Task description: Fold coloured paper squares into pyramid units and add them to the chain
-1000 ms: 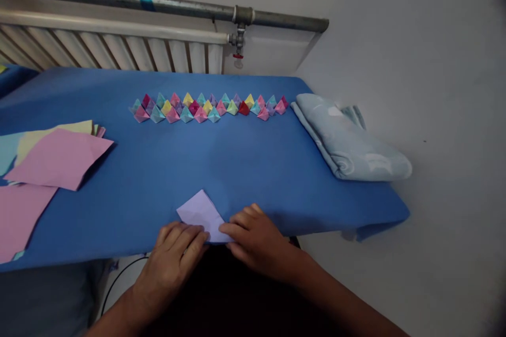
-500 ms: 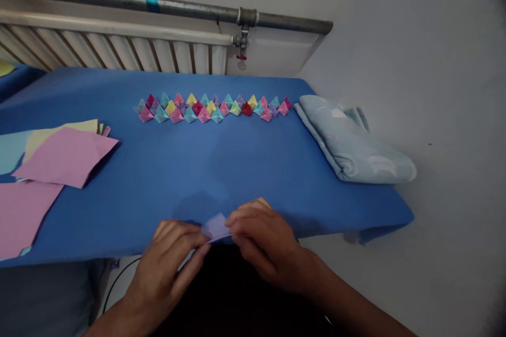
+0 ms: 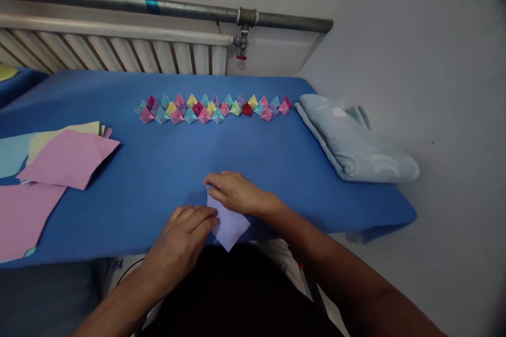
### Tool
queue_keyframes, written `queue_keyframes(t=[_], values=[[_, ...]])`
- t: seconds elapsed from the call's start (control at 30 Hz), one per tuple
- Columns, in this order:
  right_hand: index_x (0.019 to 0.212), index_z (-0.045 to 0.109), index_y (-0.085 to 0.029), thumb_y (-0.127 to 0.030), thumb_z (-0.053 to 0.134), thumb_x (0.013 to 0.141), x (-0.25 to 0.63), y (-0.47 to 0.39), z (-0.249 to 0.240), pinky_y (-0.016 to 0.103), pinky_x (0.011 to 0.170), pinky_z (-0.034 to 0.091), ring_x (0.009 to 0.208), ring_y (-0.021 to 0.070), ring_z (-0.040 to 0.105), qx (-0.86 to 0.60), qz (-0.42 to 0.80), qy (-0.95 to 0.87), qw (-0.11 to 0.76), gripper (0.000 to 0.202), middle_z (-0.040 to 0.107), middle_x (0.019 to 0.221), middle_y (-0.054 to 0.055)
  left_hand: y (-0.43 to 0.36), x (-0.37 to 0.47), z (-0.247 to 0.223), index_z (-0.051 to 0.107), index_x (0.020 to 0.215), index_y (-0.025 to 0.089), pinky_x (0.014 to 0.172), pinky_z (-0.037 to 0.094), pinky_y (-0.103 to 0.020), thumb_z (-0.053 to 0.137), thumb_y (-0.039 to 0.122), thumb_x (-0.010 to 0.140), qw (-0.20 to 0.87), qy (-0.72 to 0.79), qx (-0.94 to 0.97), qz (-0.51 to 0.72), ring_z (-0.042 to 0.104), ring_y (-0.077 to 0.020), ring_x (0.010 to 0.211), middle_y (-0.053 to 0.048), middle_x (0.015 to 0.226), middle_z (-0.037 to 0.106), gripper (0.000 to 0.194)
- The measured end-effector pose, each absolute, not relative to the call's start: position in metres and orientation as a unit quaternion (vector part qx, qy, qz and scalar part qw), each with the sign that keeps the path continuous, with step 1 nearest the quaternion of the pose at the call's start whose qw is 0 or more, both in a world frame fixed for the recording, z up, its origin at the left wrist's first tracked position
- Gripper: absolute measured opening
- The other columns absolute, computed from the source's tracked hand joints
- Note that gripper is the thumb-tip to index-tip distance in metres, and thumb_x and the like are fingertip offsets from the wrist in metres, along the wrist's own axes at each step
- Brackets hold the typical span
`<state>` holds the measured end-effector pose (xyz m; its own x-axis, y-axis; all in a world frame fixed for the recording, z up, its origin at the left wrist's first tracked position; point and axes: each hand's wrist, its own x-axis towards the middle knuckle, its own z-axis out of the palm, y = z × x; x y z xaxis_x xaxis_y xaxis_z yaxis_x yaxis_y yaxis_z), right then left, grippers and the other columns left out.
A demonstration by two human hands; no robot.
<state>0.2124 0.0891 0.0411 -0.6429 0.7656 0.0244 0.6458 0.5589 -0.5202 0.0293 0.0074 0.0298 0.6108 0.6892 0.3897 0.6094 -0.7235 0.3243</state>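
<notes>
A lavender sheet of folding paper (image 3: 230, 225) lies tilted at the front edge of the blue-covered table (image 3: 158, 163), one corner reaching past the edge. My left hand (image 3: 188, 229) has its fingers together on the paper's left side. With closed fingers, my right hand (image 3: 233, 189) grips the paper's far corner and covers part of it. Farther back, several small folded paper pieces (image 3: 204, 115) in pink, blue, yellow, purple and red stand in close rows.
Loose pink paper sheets (image 3: 69, 160) overlap yellow and blue ones at the left. A folded light-blue blanket (image 3: 356, 142) lies at the right by the wall. Behind the table run a radiator (image 3: 130, 52) and a metal pipe (image 3: 190, 10) with a red-handled valve (image 3: 242, 57).
My right hand has moved away from me and leftward to the paper's far corner. The lavender paper now lies turned, showing more of its surface; my left hand has shifted slightly.
</notes>
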Motion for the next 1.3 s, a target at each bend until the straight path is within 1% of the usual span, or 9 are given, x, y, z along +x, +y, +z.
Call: queue_keyframes(t=[0.17, 0.27, 0.37, 0.47, 0.53, 0.67, 0.83, 1.07, 1.3], values=[[0.115, 0.056, -0.02, -0.023, 0.055, 0.087, 0.22, 0.085, 0.055, 0.036, 0.086, 0.039, 0.098, 0.0208, 0.056, -0.409, 0.16, -0.882, 0.168, 0.028, 0.064, 0.108, 0.006, 0.011, 0.035, 0.027, 0.063, 0.104, 0.015, 0.083, 0.046, -0.04, 0.039, 0.007, 0.09, 0.04, 0.347, 0.915, 0.203, 0.062, -0.0205, 0.094, -0.009, 0.109, 0.069, 0.03], [0.109, 0.058, -0.019, -0.022, 0.051, 0.089, 0.237, 0.057, 0.063, 0.037, 0.089, 0.037, 0.102, 0.0206, 0.054, -0.437, 0.161, -0.851, 0.243, 0.022, 0.063, 0.111, 0.008, 0.01, 0.034, 0.027, 0.063, 0.104, 0.014, 0.089, 0.043, -0.042, 0.04, 0.008, 0.091, 0.035, 0.336, 0.919, 0.201, 0.06, -0.0221, 0.102, -0.01, 0.111, 0.068, 0.027], [0.108, 0.057, -0.022, -0.026, 0.057, 0.085, 0.255, 0.021, 0.059, 0.036, 0.091, 0.035, 0.108, 0.02, 0.052, -0.367, 0.223, -0.882, 0.194, 0.024, 0.062, 0.116, 0.004, 0.008, 0.033, 0.028, 0.061, 0.111, 0.014, 0.093, 0.041, -0.043, 0.047, 0.019, 0.09, 0.045, 0.338, 0.921, 0.187, 0.059, -0.0231, 0.104, -0.011, 0.114, 0.067, 0.025], [0.12, 0.052, -0.022, -0.03, 0.065, 0.08, 0.263, -0.002, 0.042, 0.042, 0.097, 0.03, 0.124, 0.0252, 0.04, -0.387, 0.184, -0.889, 0.162, 0.042, 0.051, 0.136, 0.007, 0.007, 0.034, 0.028, 0.059, 0.114, 0.013, 0.094, 0.04, -0.044, 0.054, 0.027, 0.088, 0.044, 0.346, 0.92, 0.176, 0.059, -0.0248, 0.105, -0.012, 0.115, 0.066, 0.03], [0.12, 0.052, -0.022, -0.027, 0.061, 0.082, 0.264, -0.007, 0.03, 0.042, 0.096, 0.031, 0.122, 0.025, 0.041, -0.401, 0.164, -0.884, 0.173, 0.039, 0.053, 0.132, 0.007, 0.008, 0.036, 0.027, 0.059, 0.111, 0.013, 0.093, 0.041, -0.044, 0.055, 0.026, 0.087, 0.035, 0.344, 0.921, 0.181, 0.06, -0.0248, 0.103, -0.012, 0.114, 0.066, 0.028], [0.113, 0.055, -0.021, -0.019, 0.051, 0.088, 0.263, -0.005, 0.021, 0.039, 0.091, 0.035, 0.108, 0.0219, 0.051, -0.416, 0.164, -0.865, 0.228, 0.025, 0.064, 0.115, 0.006, 0.009, 0.04, 0.026, 0.061, 0.106, 0.013, 0.089, 0.042, -0.042, 0.053, 0.023, 0.089, 0.017, 0.345, 0.917, 0.2, 0.062, -0.0233, 0.097, -0.011, 0.107, 0.068, 0.021], [0.101, 0.06, -0.02, -0.015, 0.05, 0.089, 0.266, -0.006, 0.019, 0.039, 0.086, 0.039, 0.1, 0.0214, 0.055, -0.468, 0.126, -0.825, 0.292, 0.016, 0.065, 0.11, 0.007, 0.01, 0.043, 0.023, 0.062, 0.1, 0.013, 0.086, 0.042, -0.041, 0.052, 0.011, 0.089, -0.018, 0.337, 0.913, 0.232, 0.063, -0.0225, 0.092, -0.011, 0.103, 0.07, 0.015], [0.094, 0.064, -0.021, -0.019, 0.053, 0.091, 0.27, -0.009, 0.016, 0.039, 0.083, 0.04, 0.098, 0.0214, 0.058, -0.495, 0.114, -0.803, 0.313, 0.012, 0.068, 0.105, 0.006, 0.008, 0.045, 0.024, 0.063, 0.098, 0.013, 0.086, 0.041, -0.042, 0.052, 0.01, 0.089, 0.0, 0.353, 0.907, 0.231, 0.063, -0.0222, 0.093, -0.011, 0.103, 0.069, 0.014], [0.089, 0.063, -0.019, -0.016, 0.053, 0.09, 0.269, -0.005, 0.02, 0.038, 0.085, 0.041, 0.101, 0.0211, 0.058, -0.518, 0.152, -0.783, 0.309, 0.011, 0.067, 0.106, 0.007, 0.009, 0.047, 0.025, 0.063, 0.098, 0.015, 0.083, 0.04, -0.042, 0.048, 0.012, 0.091, 0.06, 0.404, 0.885, 0.223, 0.06, -0.0223, 0.092, -0.008, 0.104, 0.068, 0.016]])
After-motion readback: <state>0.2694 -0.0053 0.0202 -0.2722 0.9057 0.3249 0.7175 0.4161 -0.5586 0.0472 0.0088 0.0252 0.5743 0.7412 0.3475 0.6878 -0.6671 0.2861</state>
